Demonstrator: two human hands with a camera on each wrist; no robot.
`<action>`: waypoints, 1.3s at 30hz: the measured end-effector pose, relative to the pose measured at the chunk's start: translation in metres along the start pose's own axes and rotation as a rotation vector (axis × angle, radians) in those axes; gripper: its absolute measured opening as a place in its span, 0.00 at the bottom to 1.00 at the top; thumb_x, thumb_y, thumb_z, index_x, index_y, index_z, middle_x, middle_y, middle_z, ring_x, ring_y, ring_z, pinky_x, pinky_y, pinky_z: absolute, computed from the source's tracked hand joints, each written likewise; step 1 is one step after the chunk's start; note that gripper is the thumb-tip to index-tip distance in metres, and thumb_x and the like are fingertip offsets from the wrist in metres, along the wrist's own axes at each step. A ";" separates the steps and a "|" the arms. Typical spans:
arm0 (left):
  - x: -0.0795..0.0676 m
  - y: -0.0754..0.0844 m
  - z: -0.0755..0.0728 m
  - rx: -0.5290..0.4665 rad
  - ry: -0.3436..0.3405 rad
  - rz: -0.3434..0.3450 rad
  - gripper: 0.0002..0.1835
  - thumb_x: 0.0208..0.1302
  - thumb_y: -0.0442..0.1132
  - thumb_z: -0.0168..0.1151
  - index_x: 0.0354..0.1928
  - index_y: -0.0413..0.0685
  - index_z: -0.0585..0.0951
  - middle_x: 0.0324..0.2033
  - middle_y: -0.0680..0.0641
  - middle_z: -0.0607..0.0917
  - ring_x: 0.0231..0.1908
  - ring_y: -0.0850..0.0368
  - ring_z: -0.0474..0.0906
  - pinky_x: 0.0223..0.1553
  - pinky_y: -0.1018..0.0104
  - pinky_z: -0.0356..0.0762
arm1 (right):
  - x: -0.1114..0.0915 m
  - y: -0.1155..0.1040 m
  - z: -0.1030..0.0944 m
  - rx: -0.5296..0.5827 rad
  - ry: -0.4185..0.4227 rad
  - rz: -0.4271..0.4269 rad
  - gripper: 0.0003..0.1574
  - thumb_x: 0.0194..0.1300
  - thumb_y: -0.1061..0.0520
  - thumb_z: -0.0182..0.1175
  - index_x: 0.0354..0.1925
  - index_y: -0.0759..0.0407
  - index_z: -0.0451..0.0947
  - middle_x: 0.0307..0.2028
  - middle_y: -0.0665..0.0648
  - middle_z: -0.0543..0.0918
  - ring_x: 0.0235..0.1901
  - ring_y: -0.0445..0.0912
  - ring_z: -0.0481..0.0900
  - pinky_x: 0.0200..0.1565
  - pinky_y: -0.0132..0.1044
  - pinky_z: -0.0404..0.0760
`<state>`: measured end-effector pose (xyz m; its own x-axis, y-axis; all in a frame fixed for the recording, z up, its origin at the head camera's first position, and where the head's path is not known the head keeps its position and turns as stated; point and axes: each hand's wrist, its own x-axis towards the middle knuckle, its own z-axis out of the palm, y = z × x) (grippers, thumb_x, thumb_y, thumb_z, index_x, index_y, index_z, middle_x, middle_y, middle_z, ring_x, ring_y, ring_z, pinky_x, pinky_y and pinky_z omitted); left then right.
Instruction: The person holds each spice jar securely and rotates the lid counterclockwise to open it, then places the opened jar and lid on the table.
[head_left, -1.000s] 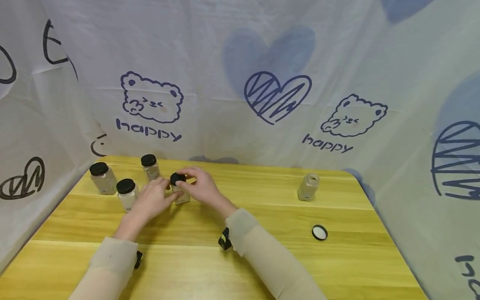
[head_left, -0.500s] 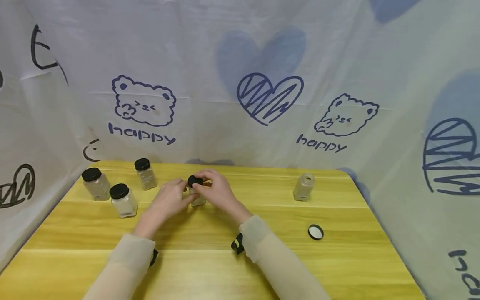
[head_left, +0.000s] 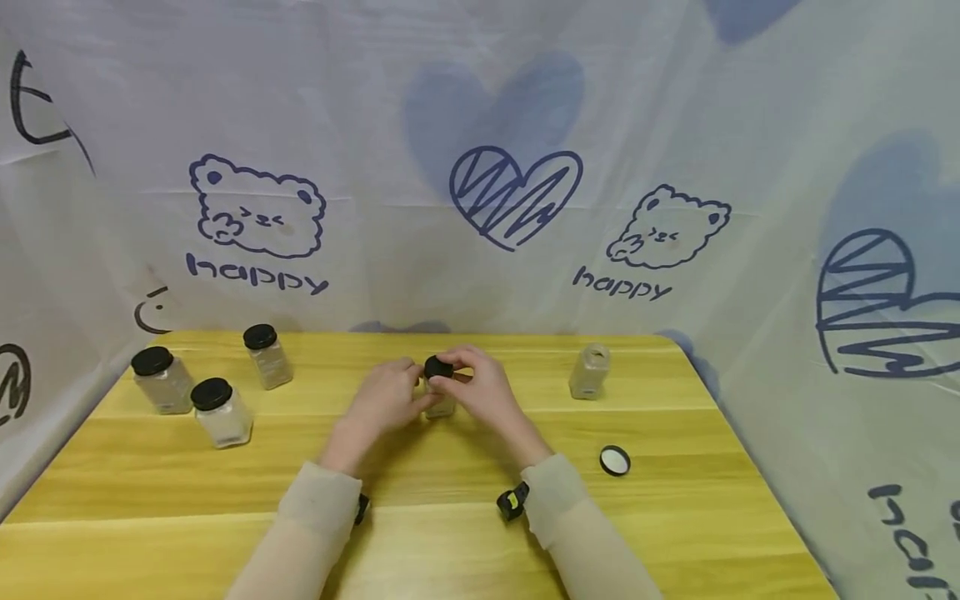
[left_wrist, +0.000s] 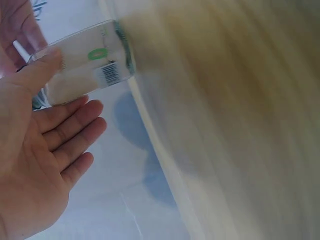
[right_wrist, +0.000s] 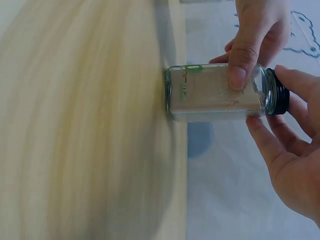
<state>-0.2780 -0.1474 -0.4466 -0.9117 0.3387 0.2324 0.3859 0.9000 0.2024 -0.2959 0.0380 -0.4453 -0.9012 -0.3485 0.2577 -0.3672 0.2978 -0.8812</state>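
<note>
Near the middle of the table, a clear glass jar [head_left: 441,408] with a black screw lid [head_left: 437,367] stands between both hands. Its body is pinched by my left hand [head_left: 382,396], the thumb along one side as the right wrist view shows. My right hand [head_left: 483,387] grips the lid from the other side, thumb and fingers around its rim. In the right wrist view the jar [right_wrist: 217,95] shows pale contents, and the lid [right_wrist: 278,92] sits on its mouth. Seen from the left wrist, the jar [left_wrist: 82,67] carries a barcode and a green ring.
Three black-lidded jars stand at the left: a rear one [head_left: 268,358], an outer one [head_left: 165,383] and a nearer one [head_left: 223,417]. At the right are an uncapped jar [head_left: 589,375] and a loose black lid [head_left: 615,461], white inside up. A printed cloth [head_left: 390,250] hangs behind the table.
Both hands have moved right with the jar, away from the lidded jars at the left. The head view has turned left-to-right, so the other things appear further left.
</note>
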 end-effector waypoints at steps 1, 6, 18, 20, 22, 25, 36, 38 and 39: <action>0.001 0.003 0.001 0.001 -0.005 0.003 0.26 0.67 0.56 0.70 0.46 0.37 0.85 0.35 0.46 0.82 0.35 0.48 0.80 0.43 0.49 0.81 | -0.002 0.001 -0.002 0.003 0.003 -0.003 0.24 0.67 0.60 0.72 0.60 0.64 0.82 0.58 0.59 0.80 0.56 0.52 0.80 0.55 0.34 0.84; 0.004 0.014 0.002 -0.017 -0.029 -0.001 0.25 0.67 0.54 0.72 0.47 0.37 0.85 0.36 0.46 0.83 0.37 0.48 0.81 0.45 0.49 0.82 | -0.011 0.004 -0.011 0.020 0.011 -0.011 0.24 0.68 0.61 0.71 0.60 0.64 0.82 0.58 0.59 0.80 0.58 0.53 0.81 0.56 0.35 0.83; -0.003 0.030 0.007 -0.075 -0.032 -0.047 0.23 0.64 0.53 0.75 0.44 0.38 0.86 0.35 0.47 0.82 0.37 0.48 0.80 0.47 0.51 0.80 | -0.028 0.010 -0.012 0.026 0.074 -0.001 0.25 0.63 0.59 0.75 0.57 0.60 0.85 0.56 0.57 0.81 0.56 0.53 0.82 0.55 0.39 0.85; -0.003 0.031 0.008 -0.073 -0.022 -0.048 0.23 0.64 0.54 0.75 0.44 0.39 0.86 0.34 0.48 0.82 0.36 0.49 0.80 0.48 0.51 0.79 | -0.028 0.011 -0.012 0.036 0.090 -0.010 0.24 0.62 0.59 0.75 0.57 0.60 0.85 0.56 0.57 0.82 0.54 0.52 0.82 0.55 0.41 0.85; -0.002 0.032 0.008 -0.072 -0.014 -0.043 0.23 0.63 0.55 0.75 0.43 0.39 0.86 0.33 0.49 0.81 0.36 0.49 0.80 0.48 0.51 0.79 | -0.028 0.011 -0.013 0.041 0.107 -0.018 0.23 0.62 0.60 0.75 0.56 0.61 0.85 0.55 0.58 0.82 0.54 0.53 0.82 0.55 0.43 0.85; 0.000 0.034 0.010 -0.077 -0.010 -0.032 0.24 0.63 0.56 0.74 0.42 0.40 0.85 0.33 0.49 0.81 0.35 0.50 0.79 0.47 0.51 0.79 | -0.030 0.012 -0.015 0.042 0.128 -0.032 0.23 0.61 0.61 0.76 0.55 0.61 0.86 0.55 0.59 0.82 0.54 0.55 0.83 0.55 0.49 0.85; 0.008 0.036 0.013 -0.116 0.008 -0.014 0.25 0.63 0.58 0.73 0.42 0.40 0.86 0.32 0.49 0.81 0.34 0.51 0.78 0.45 0.52 0.79 | -0.025 0.011 -0.027 -0.012 0.099 -0.035 0.22 0.62 0.62 0.74 0.56 0.63 0.85 0.56 0.59 0.83 0.57 0.54 0.83 0.54 0.39 0.85; 0.009 0.036 0.013 -0.119 0.011 -0.010 0.25 0.63 0.58 0.73 0.42 0.40 0.86 0.32 0.49 0.81 0.34 0.51 0.79 0.44 0.52 0.79 | -0.024 0.011 -0.028 -0.026 0.084 -0.034 0.23 0.63 0.62 0.74 0.56 0.62 0.85 0.57 0.59 0.82 0.58 0.54 0.82 0.54 0.39 0.85; 0.009 0.036 0.013 -0.121 0.010 -0.009 0.25 0.63 0.58 0.73 0.42 0.40 0.86 0.33 0.49 0.82 0.34 0.50 0.79 0.44 0.53 0.79 | -0.023 0.011 -0.029 -0.030 0.075 -0.033 0.23 0.63 0.62 0.73 0.57 0.62 0.85 0.57 0.59 0.82 0.58 0.54 0.82 0.54 0.40 0.85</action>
<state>-0.2741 -0.1088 -0.4498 -0.9140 0.3273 0.2396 0.3924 0.8631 0.3179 -0.2857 0.0751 -0.4500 -0.9027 -0.2915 0.3164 -0.4027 0.3138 -0.8598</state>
